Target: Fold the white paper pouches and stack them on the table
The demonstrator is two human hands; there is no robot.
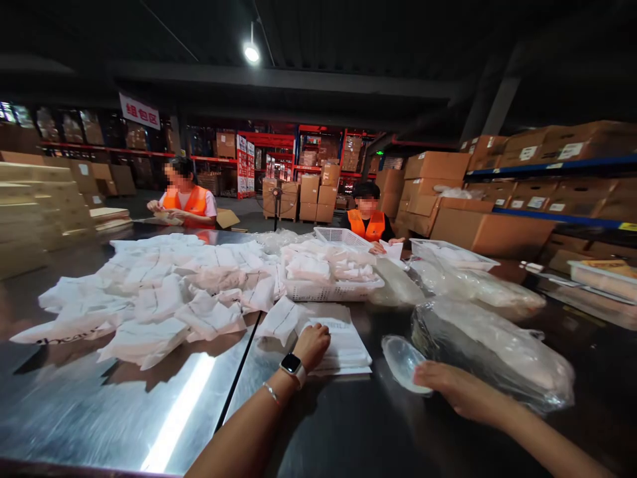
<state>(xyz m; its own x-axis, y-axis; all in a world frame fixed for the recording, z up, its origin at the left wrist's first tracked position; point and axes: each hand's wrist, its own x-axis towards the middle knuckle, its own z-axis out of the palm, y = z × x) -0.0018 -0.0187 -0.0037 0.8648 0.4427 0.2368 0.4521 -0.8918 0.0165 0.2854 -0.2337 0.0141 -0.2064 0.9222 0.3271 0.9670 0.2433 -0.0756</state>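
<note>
My left hand [312, 346], with a watch at the wrist, rests over a stack of flat white bags [346, 338] on the table. Its fingers are curled, and what they grip, if anything, is hidden. Just left of it lies a filled white bag [281, 320]. My right hand [445, 384] is closed on the near rim of a clear plastic bowl [402, 358], which is tilted close to the tabletop. Beside the bowl, a large clear plastic sack [502, 352] holds translucent items that I cannot make out.
Many filled white bags [159, 299] are heaped at left. A white basket [333, 289] with similar bags stands ahead. More clear sacks [478, 285] lie at right. Across the metal table [124, 418], two co-workers in orange vests [192, 202] handle items.
</note>
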